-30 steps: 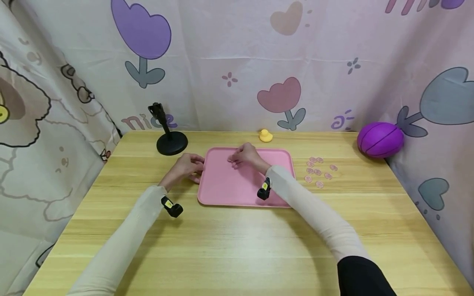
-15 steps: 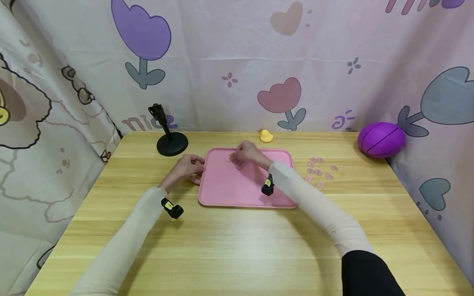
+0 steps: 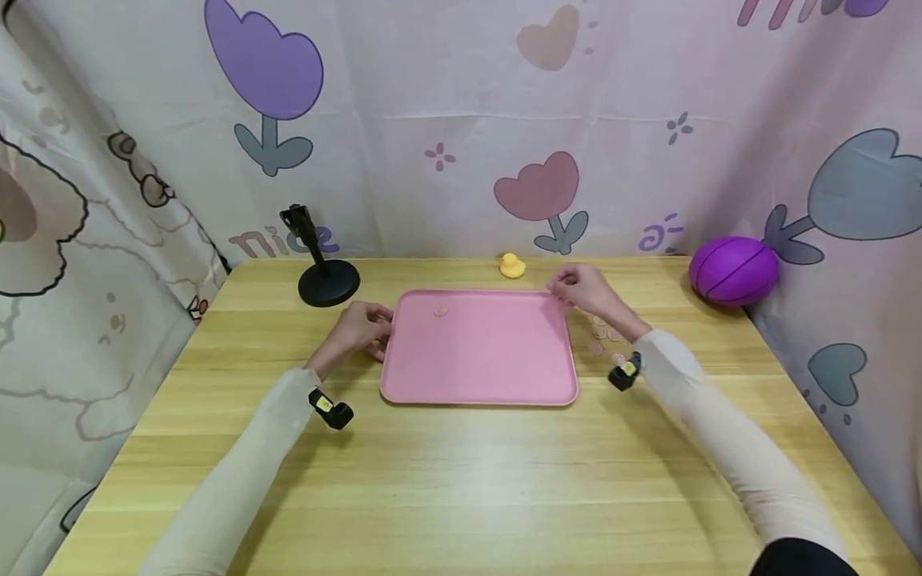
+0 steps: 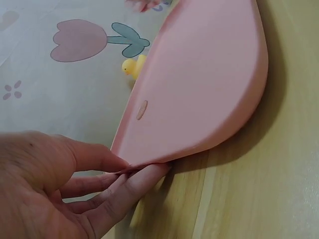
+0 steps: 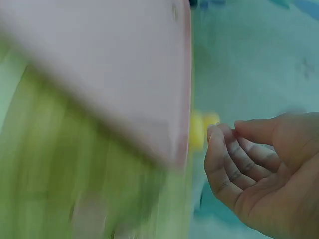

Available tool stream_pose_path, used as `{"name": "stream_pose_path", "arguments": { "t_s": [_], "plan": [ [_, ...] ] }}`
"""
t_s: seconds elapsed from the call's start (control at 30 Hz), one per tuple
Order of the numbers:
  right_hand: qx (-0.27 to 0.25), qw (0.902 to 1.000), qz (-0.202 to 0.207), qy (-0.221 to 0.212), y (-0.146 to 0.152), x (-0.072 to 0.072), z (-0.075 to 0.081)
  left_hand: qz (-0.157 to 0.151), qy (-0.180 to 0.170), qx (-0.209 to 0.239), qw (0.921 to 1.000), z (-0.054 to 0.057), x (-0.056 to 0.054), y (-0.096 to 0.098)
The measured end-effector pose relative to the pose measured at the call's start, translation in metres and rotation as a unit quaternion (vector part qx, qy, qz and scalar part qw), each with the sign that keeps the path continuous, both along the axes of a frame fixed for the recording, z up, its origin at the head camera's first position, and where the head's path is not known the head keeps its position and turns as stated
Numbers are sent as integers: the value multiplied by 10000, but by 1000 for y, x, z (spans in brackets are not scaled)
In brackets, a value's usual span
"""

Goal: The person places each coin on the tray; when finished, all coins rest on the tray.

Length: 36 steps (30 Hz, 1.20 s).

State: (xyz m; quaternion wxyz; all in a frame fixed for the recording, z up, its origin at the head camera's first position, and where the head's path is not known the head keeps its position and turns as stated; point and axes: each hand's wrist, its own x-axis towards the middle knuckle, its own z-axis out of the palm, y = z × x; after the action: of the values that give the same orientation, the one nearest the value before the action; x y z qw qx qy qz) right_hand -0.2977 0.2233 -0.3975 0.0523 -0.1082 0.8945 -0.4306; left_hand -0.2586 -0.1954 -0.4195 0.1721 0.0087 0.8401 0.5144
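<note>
At the left edge of the pink tray (image 3: 479,352), my left hand (image 3: 360,326) pinches the rim. Its thumb lies over the rim with fingers beneath, as the left wrist view shows. One copper-coloured coin (image 4: 142,110) lies flat inside the tray near its back left corner. My right hand (image 3: 582,288) is in the air by the back right corner of the tray, fingers loosely curled and holding nothing. Several similar coins (image 3: 596,348) lie on the table right of the tray, partly hidden by the right hand and wrist. The right wrist view is blurred.
A yellow rubber duck (image 3: 512,266) sits behind the tray. The black stand (image 3: 328,282) is at the back left, and a purple ball (image 3: 734,270) at the back right corner. A patterned curtain (image 3: 425,120) hangs behind the wooden table (image 3: 461,480).
My right hand has let go of the coin, which now lies in the tray, and has moved right to the tray's far corner. The left hand stays at the rim.
</note>
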Motion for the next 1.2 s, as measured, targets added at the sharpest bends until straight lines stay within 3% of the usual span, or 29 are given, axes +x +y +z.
{"name": "stream_pose_path", "arguments": {
  "t_s": [0.17, 0.27, 0.47, 0.6, 0.77, 1.0, 1.2],
  "plan": [
    [197, 9984, -456, 252, 59, 9, -9, -46, 68, -5, 10000, -1, 2, 0],
    [602, 9955, -619, 386, 85, 14, -14, -94, 97, 1, 9999, -1, 2, -2],
    [1179, 9925, -300, 151, 112, 18, -24, -73, 67, -48, 9999, 2, 4, -6],
    [1154, 9933, -43, 17, 119, 19, -29, -70, 33, 30, 10000, 2, 3, -5],
    [1054, 9940, 72, 276, 124, 19, -35, -37, 34, 33, 10000, 1, 1, -2],
    [1106, 9930, -267, 311, 123, 13, -36, -41, -24, 2, 10000, 2, -3, -1],
    [804, 9950, -541, 249, 99, 14, -20, -47, -45, 62, 10000, -1, -1, -2]
  ]
}}
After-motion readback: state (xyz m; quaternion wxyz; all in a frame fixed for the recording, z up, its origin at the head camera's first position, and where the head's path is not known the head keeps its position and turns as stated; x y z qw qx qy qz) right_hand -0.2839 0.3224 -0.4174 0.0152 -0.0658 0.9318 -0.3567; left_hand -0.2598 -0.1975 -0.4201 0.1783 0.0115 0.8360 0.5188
